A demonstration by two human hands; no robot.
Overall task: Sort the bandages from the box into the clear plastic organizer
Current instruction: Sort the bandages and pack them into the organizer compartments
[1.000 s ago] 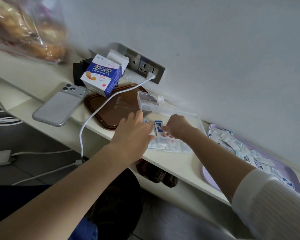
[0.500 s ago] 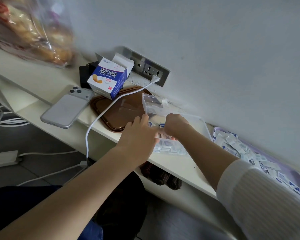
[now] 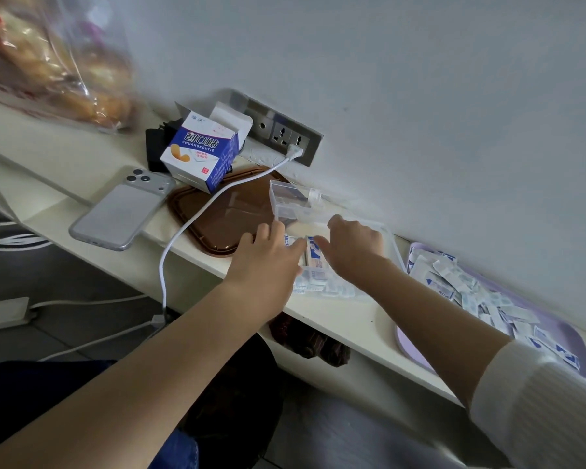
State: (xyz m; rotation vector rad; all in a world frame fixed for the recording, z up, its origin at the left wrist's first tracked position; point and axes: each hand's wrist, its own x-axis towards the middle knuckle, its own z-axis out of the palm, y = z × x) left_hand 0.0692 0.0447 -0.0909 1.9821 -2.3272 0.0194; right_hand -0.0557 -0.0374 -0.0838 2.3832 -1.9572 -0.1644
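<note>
Bandages [image 3: 313,251] lie in the clear organizer [image 3: 393,247], left hand [image 3: 268,262] resting spread on it, right hand [image 3: 356,247] curled over them, grip unclear.

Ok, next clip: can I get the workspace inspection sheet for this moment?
Surface: cream shelf along a grey wall.
Job's things: bandage box, flap open, at the brown tray's back corner; clear organizer, lid up, bandages inside; loose bandages heaped on a lilac tray.
Clutter: phone face down; bag of bread; black adapter.
Hands: left hand rests on the organizer's near left side, fingers fairly straight; right hand reaches into it, grip hidden.
Cables: white cable runs from the wall socket across the brown tray and off the shelf edge; power strip below the shelf.
Surroundings: dark bundle under the shelf.
</note>
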